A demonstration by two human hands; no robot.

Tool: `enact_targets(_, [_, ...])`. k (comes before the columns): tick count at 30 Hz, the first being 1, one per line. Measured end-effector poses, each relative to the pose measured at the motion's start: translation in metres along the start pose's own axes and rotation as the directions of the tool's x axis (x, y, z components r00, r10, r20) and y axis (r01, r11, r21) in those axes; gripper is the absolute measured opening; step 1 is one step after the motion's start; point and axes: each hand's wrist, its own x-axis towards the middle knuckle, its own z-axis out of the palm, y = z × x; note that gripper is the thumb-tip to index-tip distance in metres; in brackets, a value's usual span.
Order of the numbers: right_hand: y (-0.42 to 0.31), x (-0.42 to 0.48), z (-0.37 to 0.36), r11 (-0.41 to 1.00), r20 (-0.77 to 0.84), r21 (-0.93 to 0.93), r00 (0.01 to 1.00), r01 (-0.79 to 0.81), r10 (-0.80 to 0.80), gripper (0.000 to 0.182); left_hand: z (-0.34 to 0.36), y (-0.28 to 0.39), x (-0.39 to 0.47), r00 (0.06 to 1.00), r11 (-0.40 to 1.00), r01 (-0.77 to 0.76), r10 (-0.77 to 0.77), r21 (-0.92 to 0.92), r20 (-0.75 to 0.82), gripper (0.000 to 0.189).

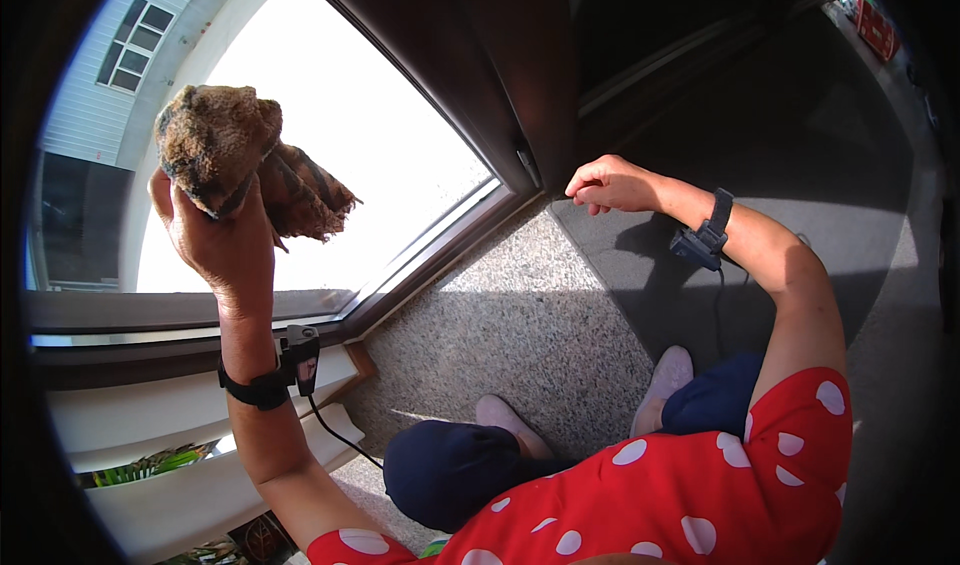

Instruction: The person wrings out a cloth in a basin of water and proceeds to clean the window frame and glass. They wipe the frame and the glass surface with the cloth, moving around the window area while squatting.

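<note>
My left hand (225, 250) is raised at the left and grips a bunched brown terry cloth (210, 134) with black markings. A loose fold of the cloth hangs to the right of my fingers. Behind it is the bright glass pane (375, 122) of a dark-framed door or window; whether the cloth touches the glass I cannot tell. My right hand (611, 184) hovers near the lower corner of the dark frame (517, 175), its fingers loosely curled together with nothing visible in them. Each wrist wears a black strap with a small device.
Speckled stone floor (480, 325) lies under my feet, with a dark grey mat (675, 265) to the right. Pale ledges (180, 407) with green leaves (154, 466) between them stand at lower left. A cable (341, 437) runs from the left wrist device.
</note>
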Motion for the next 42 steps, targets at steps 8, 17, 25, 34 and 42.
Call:
enact_targets(8, [0.009,0.001,-0.005,0.998,0.024,0.059,1.000,-0.009,0.008,0.027,0.032,-0.011,0.104,0.903,0.915,-0.315,0.371,0.251,-0.216,0.039])
enact_targets(17, [0.015,0.002,0.003,0.985,0.059,0.048,0.985,-0.167,0.164,0.026,0.131,0.076,-0.029,0.904,0.906,-0.421,0.415,0.042,0.103,0.032])
enact_targets(25, [0.008,-0.003,0.000,0.987,0.075,-0.068,0.986,-0.143,0.148,0.025,0.148,0.077,-0.080,0.838,0.875,-0.472,0.484,-0.109,0.250,0.027])
enact_targets(34, [0.006,-0.008,0.003,0.992,0.103,-0.005,0.987,-0.126,0.126,0.027,0.104,0.096,0.048,0.977,0.991,-0.090,0.107,0.102,-0.182,0.036])
enact_targets(42, [0.015,0.004,0.014,0.978,0.143,-0.068,0.968,-0.198,0.206,0.025,0.123,0.116,-0.022,0.937,0.947,-0.309,0.287,0.088,0.198,0.027])
